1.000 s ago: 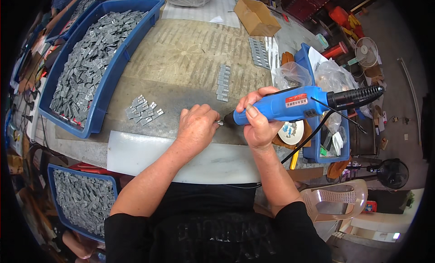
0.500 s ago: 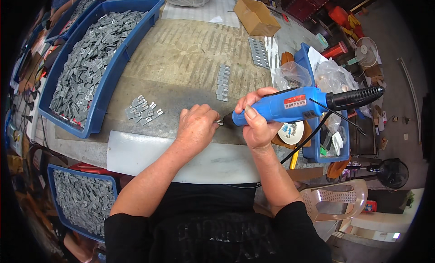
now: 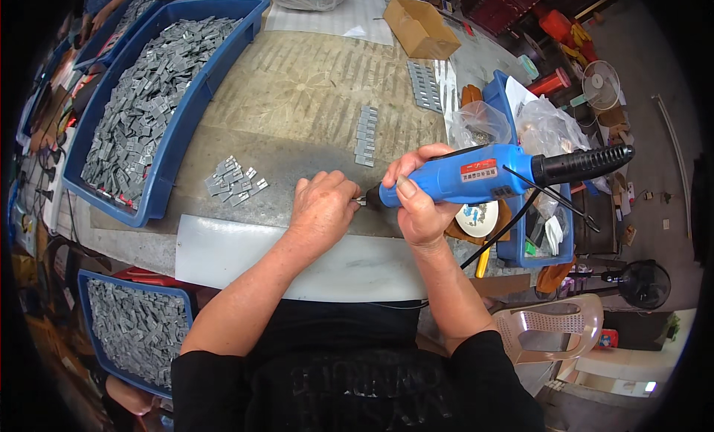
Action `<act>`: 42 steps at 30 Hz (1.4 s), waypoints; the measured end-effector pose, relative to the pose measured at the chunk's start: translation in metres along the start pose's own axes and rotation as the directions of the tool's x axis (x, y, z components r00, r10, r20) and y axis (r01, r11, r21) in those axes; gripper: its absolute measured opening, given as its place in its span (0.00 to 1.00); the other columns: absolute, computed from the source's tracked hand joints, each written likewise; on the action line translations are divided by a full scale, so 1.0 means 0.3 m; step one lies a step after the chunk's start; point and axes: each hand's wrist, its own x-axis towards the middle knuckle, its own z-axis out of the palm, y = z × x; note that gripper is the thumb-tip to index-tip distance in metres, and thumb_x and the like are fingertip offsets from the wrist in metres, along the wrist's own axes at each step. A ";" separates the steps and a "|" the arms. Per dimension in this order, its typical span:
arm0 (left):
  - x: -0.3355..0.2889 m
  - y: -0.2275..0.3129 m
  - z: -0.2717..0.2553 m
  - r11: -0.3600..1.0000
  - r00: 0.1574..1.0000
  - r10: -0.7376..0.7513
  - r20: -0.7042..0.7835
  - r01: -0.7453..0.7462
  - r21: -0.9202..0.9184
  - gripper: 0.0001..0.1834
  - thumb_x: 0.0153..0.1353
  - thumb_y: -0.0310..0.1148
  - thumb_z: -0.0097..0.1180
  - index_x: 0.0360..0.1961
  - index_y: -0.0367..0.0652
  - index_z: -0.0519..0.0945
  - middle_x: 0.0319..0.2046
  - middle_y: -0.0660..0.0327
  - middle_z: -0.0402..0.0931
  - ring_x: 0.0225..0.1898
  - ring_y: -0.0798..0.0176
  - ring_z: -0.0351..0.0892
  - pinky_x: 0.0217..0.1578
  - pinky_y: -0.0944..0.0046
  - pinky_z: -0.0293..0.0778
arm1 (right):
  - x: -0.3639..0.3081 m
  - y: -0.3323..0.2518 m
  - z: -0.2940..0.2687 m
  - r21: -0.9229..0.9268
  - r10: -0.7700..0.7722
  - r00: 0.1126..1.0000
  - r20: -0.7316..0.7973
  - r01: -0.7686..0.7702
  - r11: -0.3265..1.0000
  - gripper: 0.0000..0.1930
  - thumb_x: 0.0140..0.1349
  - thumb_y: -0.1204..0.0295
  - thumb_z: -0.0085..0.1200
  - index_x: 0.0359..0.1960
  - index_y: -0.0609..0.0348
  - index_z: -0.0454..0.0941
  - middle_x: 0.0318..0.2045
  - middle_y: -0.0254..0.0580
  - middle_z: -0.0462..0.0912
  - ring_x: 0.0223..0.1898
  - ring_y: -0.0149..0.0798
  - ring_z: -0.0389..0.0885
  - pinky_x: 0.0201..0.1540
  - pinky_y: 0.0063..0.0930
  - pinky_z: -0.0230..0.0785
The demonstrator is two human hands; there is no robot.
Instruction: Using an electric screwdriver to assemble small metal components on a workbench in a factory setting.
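My right hand point(image 3: 422, 209) is wrapped round a blue electric screwdriver point(image 3: 468, 175), held almost level with its black nose pointing left. My left hand point(image 3: 325, 209) rests low over the table, its fingertips pinching a small metal piece point(image 3: 361, 201) right at the tool's tip. Fingers and nose hide most of that piece. Left of this hand lies a loose pile of small grey pieces point(image 3: 235, 181). Beyond my hands, a column of similar grey pieces point(image 3: 365, 137) lies side by side, and another group point(image 3: 425, 86) is set out farther right.
A blue bin point(image 3: 204, 94) full of grey pieces stands at left; another bin point(image 3: 188, 302) sits lower. A white sheet point(image 3: 223, 253) lines the front edge. At right are a small white dish point(image 3: 483, 225), a blue tray point(image 3: 513, 250) with plastic bags, and a trailing black cord. A cardboard box point(image 3: 428, 42) stands far back.
The screwdriver has rolled and tilted slightly in my right hand, its nose shifting a little left. My left hand stays in place with the small piece.
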 end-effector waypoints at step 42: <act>-0.022 0.008 -0.026 0.996 0.998 0.049 -0.038 -0.046 0.083 0.07 0.43 0.29 0.57 0.26 0.45 0.75 0.27 0.63 0.70 0.34 0.58 0.69 0.31 0.57 0.62 | -0.071 -0.121 0.009 0.052 -0.112 0.983 -0.145 0.120 0.991 0.21 0.42 0.79 0.49 0.42 0.59 0.60 0.22 0.38 0.67 0.23 0.34 0.67 0.28 0.28 0.63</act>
